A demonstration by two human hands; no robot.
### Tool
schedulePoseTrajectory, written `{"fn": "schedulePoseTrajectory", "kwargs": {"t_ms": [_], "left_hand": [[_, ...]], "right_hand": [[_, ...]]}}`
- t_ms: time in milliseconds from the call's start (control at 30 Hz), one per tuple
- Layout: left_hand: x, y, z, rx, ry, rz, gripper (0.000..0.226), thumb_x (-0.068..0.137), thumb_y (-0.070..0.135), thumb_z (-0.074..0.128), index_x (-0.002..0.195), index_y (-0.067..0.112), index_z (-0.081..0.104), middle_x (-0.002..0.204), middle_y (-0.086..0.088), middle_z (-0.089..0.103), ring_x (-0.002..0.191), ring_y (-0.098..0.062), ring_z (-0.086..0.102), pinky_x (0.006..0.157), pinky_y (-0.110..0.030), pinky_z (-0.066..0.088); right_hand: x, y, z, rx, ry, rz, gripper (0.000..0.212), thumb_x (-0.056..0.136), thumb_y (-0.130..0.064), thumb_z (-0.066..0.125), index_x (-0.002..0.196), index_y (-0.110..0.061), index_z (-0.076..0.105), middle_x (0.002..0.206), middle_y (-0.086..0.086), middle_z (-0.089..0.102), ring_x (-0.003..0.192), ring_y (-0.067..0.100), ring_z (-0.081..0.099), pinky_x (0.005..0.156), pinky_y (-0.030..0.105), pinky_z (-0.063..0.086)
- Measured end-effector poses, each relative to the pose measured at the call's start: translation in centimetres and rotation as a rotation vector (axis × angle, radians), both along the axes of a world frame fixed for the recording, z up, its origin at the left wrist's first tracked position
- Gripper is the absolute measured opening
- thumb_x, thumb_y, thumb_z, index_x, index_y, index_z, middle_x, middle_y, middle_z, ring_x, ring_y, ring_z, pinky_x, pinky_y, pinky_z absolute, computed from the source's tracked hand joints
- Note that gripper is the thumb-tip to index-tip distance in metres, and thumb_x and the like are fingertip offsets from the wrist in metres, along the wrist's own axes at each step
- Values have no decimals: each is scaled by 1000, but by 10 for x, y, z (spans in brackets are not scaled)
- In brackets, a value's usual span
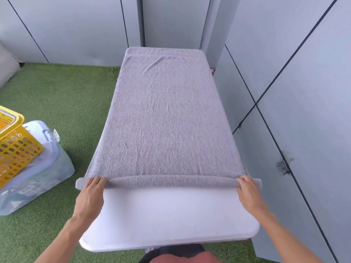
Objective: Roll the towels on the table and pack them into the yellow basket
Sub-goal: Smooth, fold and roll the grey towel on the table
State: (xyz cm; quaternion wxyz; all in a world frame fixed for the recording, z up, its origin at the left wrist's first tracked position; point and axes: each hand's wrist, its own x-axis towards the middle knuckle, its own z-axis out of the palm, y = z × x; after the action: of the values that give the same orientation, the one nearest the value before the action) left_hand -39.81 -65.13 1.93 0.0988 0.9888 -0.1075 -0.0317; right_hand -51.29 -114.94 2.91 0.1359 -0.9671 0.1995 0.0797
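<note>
A grey towel (167, 118) lies flat along the white table (171, 215), reaching its far end. The towel's near edge is wound into a thin roll across the table's width. My left hand (91, 192) grips the roll near its left end, fingers curled over it. My right hand (247, 188) grips the roll near its right end the same way. The yellow basket (17, 147) with a perforated wall stands at the left edge of view, on top of a clear plastic box.
The clear lidded plastic box (47, 168) sits on green artificial turf (62, 99) left of the table. Grey panelled walls (303, 92) close in behind and to the right of the table. A grey cushion-like shape (5, 65) lies far left.
</note>
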Motion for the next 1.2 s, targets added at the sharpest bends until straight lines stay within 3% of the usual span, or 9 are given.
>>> {"fn": "schedulePoseTrajectory", "kwargs": {"t_ms": [133, 233, 333, 467, 567, 700, 867, 1100, 1200], "left_hand": [[7, 11, 8, 84, 271, -4, 36, 86, -2, 41, 110, 19, 58, 109, 6, 58, 109, -19, 51, 79, -37, 48], [17, 17, 7, 4, 463, 56, 35, 90, 2, 45, 118, 18, 59, 118, -1, 62, 110, -23, 56, 88, -33, 45], [23, 13, 7, -141, 295, 219, 29, 84, 3, 59, 110, 16, 58, 113, -9, 59, 100, -32, 52, 81, -43, 44], [-3, -4, 8, -22, -105, 105, 17, 78, -5, 62, 84, 11, 63, 92, -10, 51, 83, -30, 44, 65, -45, 40], [-35, -12, -4, -33, -177, 31, 26, 77, -5, 64, 100, 5, 58, 99, -13, 51, 85, -32, 46, 74, -45, 44], [-40, -9, -19, 13, -169, -69, 61, 70, -7, 72, 127, -9, 49, 119, -21, 48, 108, -38, 46, 98, -46, 35], [-2, -6, -11, -95, 25, -12, 44, 76, -17, 60, 117, 0, 58, 106, -12, 54, 98, -35, 52, 82, -50, 51], [18, 12, 5, -17, 402, -13, 35, 90, -2, 44, 119, 8, 61, 111, -3, 60, 108, -25, 56, 87, -29, 41], [32, 8, 17, -292, 433, 186, 35, 85, -5, 54, 114, 13, 61, 108, -6, 66, 99, -28, 62, 84, -35, 49]], "right_hand": [[-7, -12, 20, -66, 339, 187, 14, 92, -12, 49, 91, -21, 59, 98, -4, 53, 105, 23, 52, 89, 34, 37], [-5, -19, 27, 152, 423, 94, 14, 86, -15, 59, 79, -23, 50, 81, -6, 52, 91, 25, 58, 75, 31, 41], [-1, -15, 27, 328, 73, -90, 24, 78, -3, 70, 88, -22, 59, 87, -11, 52, 90, 19, 58, 79, 18, 46], [-20, 10, 14, -123, -176, -139, 15, 77, -8, 73, 88, -18, 69, 102, 5, 55, 100, 30, 49, 91, 44, 43], [-39, 29, -1, -257, -191, -58, 30, 79, -12, 73, 108, -6, 68, 116, 13, 52, 114, 35, 44, 99, 45, 39], [-35, 30, -14, -104, -128, -31, 51, 81, -9, 71, 127, 3, 52, 133, 20, 40, 134, 40, 28, 108, 50, 33], [-15, 19, -4, 30, -92, -117, 42, 84, 1, 64, 125, 4, 56, 128, 16, 40, 126, 33, 35, 104, 43, 39], [-22, -2, 13, 109, 81, -7, 33, 89, -3, 58, 122, -2, 60, 120, 10, 56, 119, 30, 49, 99, 34, 36], [-8, -13, 26, 323, 40, -163, 43, 81, -2, 68, 122, -9, 59, 119, 10, 62, 110, 24, 56, 88, 26, 39]]}}
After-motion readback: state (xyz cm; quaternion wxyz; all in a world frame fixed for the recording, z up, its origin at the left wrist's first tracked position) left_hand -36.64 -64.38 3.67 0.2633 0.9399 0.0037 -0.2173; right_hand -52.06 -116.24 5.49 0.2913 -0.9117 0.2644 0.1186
